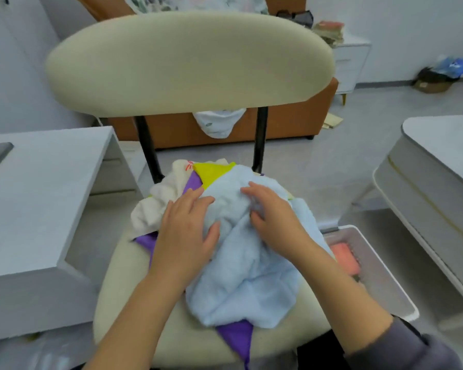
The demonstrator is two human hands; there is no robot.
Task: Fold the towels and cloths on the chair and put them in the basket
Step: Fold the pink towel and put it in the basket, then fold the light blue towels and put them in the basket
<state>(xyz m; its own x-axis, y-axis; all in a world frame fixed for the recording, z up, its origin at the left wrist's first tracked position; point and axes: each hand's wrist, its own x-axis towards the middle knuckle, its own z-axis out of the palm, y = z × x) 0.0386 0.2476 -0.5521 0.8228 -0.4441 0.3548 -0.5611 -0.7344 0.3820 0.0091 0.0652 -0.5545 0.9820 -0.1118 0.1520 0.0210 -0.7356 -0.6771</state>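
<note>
Chair: I see its seat rim bare at left and front; the heap covers the middle. Light blue towel: crumpled on top of the heap, hiding most of it. Basket: on the floor just right of the seat, its near corner behind my right forearm. Left hand: fingers spread, flat on the towel. Right hand: thumb sunk in a fold; I cannot tell whether it pinches. White towel, purple cloth, yellow cloth: only edges show.
</note>
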